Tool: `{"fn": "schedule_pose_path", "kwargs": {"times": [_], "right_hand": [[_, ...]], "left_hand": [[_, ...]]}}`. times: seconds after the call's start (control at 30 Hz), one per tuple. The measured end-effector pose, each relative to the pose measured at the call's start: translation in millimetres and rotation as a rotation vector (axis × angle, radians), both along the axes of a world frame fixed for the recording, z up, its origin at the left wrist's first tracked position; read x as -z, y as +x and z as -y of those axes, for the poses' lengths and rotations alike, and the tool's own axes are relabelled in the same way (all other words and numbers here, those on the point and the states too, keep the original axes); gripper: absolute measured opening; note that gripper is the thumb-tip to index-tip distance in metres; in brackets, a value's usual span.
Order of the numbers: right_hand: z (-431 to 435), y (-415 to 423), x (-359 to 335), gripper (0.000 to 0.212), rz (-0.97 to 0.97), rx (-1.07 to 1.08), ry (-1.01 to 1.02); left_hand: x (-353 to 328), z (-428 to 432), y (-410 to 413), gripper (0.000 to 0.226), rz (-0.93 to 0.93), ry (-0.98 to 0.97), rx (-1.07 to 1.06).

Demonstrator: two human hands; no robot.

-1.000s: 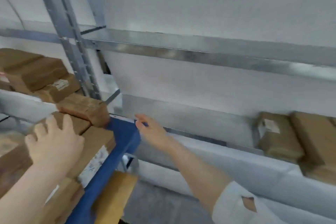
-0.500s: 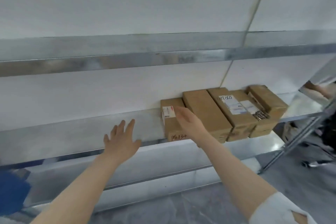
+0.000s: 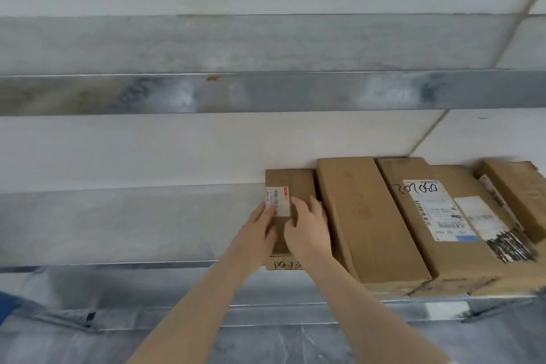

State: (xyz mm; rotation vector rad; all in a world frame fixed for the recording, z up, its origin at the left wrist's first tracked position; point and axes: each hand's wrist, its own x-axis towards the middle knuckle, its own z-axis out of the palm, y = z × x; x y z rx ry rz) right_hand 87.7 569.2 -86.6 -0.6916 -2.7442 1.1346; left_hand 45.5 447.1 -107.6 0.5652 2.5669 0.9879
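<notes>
A small cardboard box (image 3: 288, 182) with a white barcode label stands at the left end of a row of boxes on a metal shelf (image 3: 118, 224). My left hand (image 3: 254, 233) holds its left side, thumb on the top face. My right hand (image 3: 307, 227) lies over the top, fingers curled over the right edge into the gap beside a long plain box (image 3: 363, 216). Handwriting shows on the small box's front face, below my wrists.
Right of the long box lie a wide box with a large shipping label (image 3: 428, 230) and another box (image 3: 520, 186) at the frame edge. An upper shelf beam (image 3: 266, 91) runs overhead. A white wall backs the shelf. A blue object (image 3: 6, 307) shows at lower left.
The view swung right from a blue cart of boxes to this shelf. My left hand moved right onto the small box's left side. My right hand settled on its top.
</notes>
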Motion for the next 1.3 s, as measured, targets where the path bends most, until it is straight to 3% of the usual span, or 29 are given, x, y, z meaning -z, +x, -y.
{"fn": "schedule_pose_path", "kwargs": {"times": [0.17,0.33,0.77,1.0,1.3], "right_hand": [[-1,-7,14,0.049,-0.059,-0.067,0.045],[-1,-3,28,0.046,-0.11,-0.181,-0.104],[31,12,32,0.047,-0.163,-0.194,-0.4],[147,-11,-25,0.045,-0.256,-0.511,-0.377],[389,-21,-129,0.044,-0.31,-0.944,-0.544]], "left_hand": [[13,7,-10,0.05,-0.051,0.089,-0.097],[20,34,-13,0.049,-0.069,0.101,-0.1],[1,58,12,0.049,-0.13,0.144,-0.236],[-69,181,46,0.049,-0.257,0.101,-0.531],[-177,396,99,0.049,-0.497,-0.085,-0.975]]}}
